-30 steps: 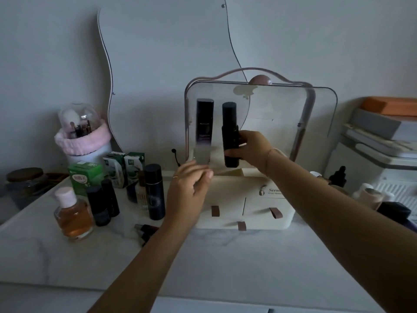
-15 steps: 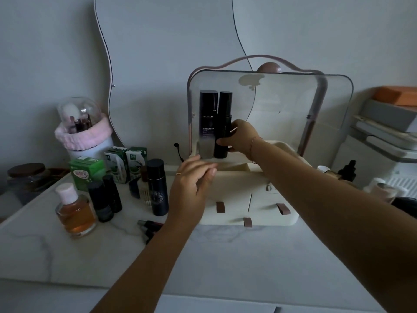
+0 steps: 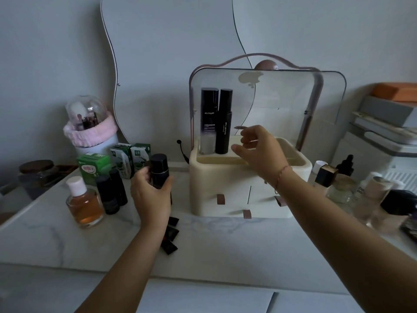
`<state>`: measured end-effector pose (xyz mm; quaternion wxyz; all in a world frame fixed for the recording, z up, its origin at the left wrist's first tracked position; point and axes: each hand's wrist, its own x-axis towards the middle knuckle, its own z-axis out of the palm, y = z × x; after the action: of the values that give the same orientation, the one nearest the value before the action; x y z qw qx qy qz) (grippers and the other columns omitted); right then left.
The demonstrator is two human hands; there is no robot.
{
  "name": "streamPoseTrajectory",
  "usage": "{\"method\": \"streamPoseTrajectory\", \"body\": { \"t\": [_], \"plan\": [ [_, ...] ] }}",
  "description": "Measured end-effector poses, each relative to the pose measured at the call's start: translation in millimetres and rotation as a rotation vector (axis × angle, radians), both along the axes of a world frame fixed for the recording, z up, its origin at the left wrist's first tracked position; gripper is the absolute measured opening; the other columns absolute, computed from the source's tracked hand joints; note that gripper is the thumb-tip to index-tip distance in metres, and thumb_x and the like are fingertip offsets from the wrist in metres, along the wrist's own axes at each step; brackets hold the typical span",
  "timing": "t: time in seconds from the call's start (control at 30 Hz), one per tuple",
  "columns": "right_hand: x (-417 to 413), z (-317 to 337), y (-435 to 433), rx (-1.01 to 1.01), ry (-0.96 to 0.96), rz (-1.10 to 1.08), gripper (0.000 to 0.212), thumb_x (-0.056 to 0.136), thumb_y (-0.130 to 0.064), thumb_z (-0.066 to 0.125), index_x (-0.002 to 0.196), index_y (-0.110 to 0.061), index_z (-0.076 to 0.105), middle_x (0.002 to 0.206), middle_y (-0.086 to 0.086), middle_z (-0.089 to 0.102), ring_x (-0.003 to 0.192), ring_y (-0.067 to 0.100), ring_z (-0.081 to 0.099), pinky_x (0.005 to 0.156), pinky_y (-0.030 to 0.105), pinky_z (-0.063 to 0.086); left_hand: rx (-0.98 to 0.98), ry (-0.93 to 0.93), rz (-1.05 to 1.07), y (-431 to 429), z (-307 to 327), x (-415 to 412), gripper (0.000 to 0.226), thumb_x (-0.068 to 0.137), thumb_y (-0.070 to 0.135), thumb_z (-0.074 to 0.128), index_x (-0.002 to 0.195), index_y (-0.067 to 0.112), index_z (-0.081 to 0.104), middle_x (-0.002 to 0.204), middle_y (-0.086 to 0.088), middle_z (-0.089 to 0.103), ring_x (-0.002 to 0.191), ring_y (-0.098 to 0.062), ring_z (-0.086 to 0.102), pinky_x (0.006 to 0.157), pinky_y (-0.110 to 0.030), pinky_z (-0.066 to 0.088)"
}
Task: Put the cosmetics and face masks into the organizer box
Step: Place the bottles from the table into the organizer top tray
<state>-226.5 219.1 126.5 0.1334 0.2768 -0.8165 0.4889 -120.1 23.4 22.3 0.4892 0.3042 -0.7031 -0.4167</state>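
The cream organizer box [image 3: 228, 188] stands mid-table with its clear lid [image 3: 282, 98] raised. Two tall black bottles stand side by side in its top tray at the back left: the Revitalift bottle [image 3: 208, 114] and a slimmer black bottle [image 3: 224, 123]. My right hand [image 3: 259, 147] hovers open over the tray, just right of the slim bottle, touching nothing. My left hand [image 3: 151, 193] is closed around a black round-capped bottle [image 3: 159, 170] left of the box. Small dark sachets [image 3: 170, 233] lie on the table below that hand.
Left of the box stand an amber bottle [image 3: 84, 204], two short black bottles [image 3: 112, 193], green cartons [image 3: 121, 159], a dark jar [image 3: 37, 175] and a pink-wrapped brush holder [image 3: 90, 129]. Several bottles and jars [image 3: 343, 179] crowd the right side. A wavy mirror [image 3: 171, 64] leans on the wall.
My right hand has let go of the slim black bottle, which now stands in the tray. My left hand moved left and closed on the black round-capped bottle.
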Motion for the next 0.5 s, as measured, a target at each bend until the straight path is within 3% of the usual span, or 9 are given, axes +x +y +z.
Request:
{"method": "streamPoseTrajectory", "body": {
  "t": [0.1, 0.23, 0.4, 0.5],
  "plan": [
    [5.9, 1.1, 5.5, 0.002, -0.013, -0.012, 0.038, 0.080, -0.027, 0.072, 0.112, -0.015, 0.056, 0.101, -0.001, 0.063, 0.091, 0.014, 0.063, 0.080, 0.028, 0.054, -0.005, -0.066, 0.014, -2.9, 0.0, -2.5, 0.045, 0.074, 0.026, 0.075, 0.112, 0.009, 0.058, 0.107, -0.012, 0.061, 0.099, -0.029, 0.058, 0.081, -0.042, 0.049],
    [21.5, 4.7, 14.5, -0.006, 0.010, 0.015, 0.036, 0.081, -0.025, 0.072, 0.112, -0.015, 0.057, 0.102, -0.002, 0.063, 0.094, 0.012, 0.062, 0.087, 0.033, 0.055, -0.035, 0.002, -0.016, 10.0, 12.6, 11.6, 0.042, 0.077, 0.029, 0.072, 0.112, 0.010, 0.061, 0.103, -0.009, 0.064, 0.091, -0.023, 0.061, 0.075, -0.034, 0.048],
    [57.6, 8.9, 20.2, 0.153, 0.045, 0.334, 0.049, 0.075, -0.032, 0.075, 0.119, -0.029, 0.055, 0.115, -0.013, 0.061, 0.104, 0.000, 0.058, 0.091, 0.022, 0.052, -0.118, 0.198, -0.204, 50.5, 59.3, 39.0, 0.041, 0.073, 0.044, 0.070, 0.108, 0.023, 0.062, 0.099, 0.008, 0.066, 0.090, -0.006, 0.062, 0.075, -0.022, 0.046],
    [67.9, 15.2, 14.4, 0.227, 0.034, 0.453, 0.052, 0.076, -0.032, 0.074, 0.124, -0.026, 0.054, 0.111, -0.015, 0.061, 0.101, 0.001, 0.060, 0.086, 0.018, 0.053, -0.158, 0.212, -0.334, 76.7, 86.0, 42.1, 0.044, 0.070, 0.047, 0.069, 0.109, 0.028, 0.063, 0.099, 0.015, 0.067, 0.092, 0.001, 0.061, 0.075, -0.016, 0.045]
  ]
}}
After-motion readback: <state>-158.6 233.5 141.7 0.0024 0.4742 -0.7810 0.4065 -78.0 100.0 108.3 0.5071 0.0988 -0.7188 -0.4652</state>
